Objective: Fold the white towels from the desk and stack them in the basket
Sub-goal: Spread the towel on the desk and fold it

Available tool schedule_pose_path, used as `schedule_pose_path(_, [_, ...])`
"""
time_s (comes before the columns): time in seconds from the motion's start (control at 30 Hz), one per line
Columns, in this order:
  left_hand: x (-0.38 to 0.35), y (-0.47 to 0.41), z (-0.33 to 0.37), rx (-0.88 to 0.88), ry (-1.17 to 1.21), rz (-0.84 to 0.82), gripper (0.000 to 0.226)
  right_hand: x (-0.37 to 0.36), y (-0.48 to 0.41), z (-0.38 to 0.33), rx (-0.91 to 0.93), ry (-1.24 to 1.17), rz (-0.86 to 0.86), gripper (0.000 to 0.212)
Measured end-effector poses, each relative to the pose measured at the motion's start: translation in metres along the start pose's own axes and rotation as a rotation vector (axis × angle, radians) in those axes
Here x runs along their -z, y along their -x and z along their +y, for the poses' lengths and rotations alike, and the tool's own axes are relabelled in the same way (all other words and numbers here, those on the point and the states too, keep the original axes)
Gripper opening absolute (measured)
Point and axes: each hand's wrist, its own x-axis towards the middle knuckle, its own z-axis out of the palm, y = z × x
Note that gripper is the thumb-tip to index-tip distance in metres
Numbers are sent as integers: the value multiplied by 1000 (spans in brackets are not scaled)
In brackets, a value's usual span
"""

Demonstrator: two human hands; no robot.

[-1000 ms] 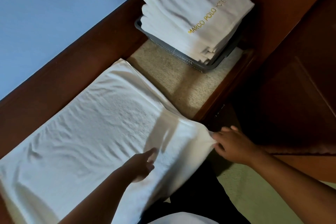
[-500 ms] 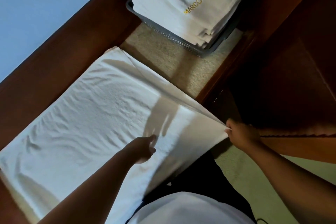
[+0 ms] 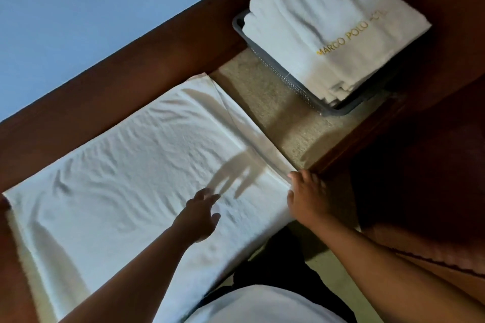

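A large white towel [image 3: 126,181] lies spread across the desk [image 3: 278,105], its near edge hanging over the front. My left hand [image 3: 199,215] rests on the towel's right part with fingers spread and relaxed. My right hand [image 3: 307,194] grips the towel's right near corner, low at the desk's front edge. At the back right a grey mesh basket [image 3: 338,110] holds a stack of folded white towels [image 3: 328,13]; the top one carries gold lettering.
A dark wooden rim [image 3: 147,60] runs along the desk's far side below a blue wall [image 3: 91,8]. Beige desk surface shows between the towel and the basket. Dark wooden furniture [image 3: 420,165] stands to the right, with carpet below.
My right hand has lowered the lifted towel corner, so the raised right edge now lies flat on the desk. My left hand stays on the towel.
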Motion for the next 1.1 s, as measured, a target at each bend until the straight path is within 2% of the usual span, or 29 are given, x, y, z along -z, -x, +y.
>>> schedule_pose_path(0.17, [3, 2, -37, 71, 59, 44, 63, 7, -61, -37, 65, -127, -135, 35])
schedule_pose_path(0.3, [14, -6, -73, 141, 59, 101, 70, 14, -120, -73, -15, -304, -297, 40])
schedule_pose_path(0.43, [34, -24, -105, 253, 57, 169, 78, 19, -192, -120, -92, -484, -332, 51])
schedule_pose_path(0.57, [46, -49, -137, 261, 72, 300, 79, 28, -277, -175, -217, -666, -345, 53])
schedule_pose_path(0.67, [55, -66, -154, 241, 87, 358, 82, 41, -341, -209, -170, -498, -463, 22])
schedule_pose_path(0.73, [59, -74, -158, 239, 95, 393, 82, 57, -378, -225, -80, -267, -568, 16])
schedule_pose_path(0.77, [60, -75, -158, 235, 93, 416, 81, 66, -393, -233, -48, -172, -531, 15])
schedule_pose_path(0.83, [57, -74, -155, 240, 108, 432, 79, 69, -416, -237, 35, -3, -315, 18])
schedule_pose_path(0.9, [54, -69, -152, 261, 132, 399, 77, 58, -417, -231, 40, -151, -154, 22])
schedule_pose_path(0.97, [56, -65, -146, 285, 142, 349, 77, 44, -394, -219, 91, -309, -146, 35])
schedule_pose_path(1.1, [59, -58, -122, 314, 116, 241, 73, 29, -313, -169, 131, -358, -113, 55])
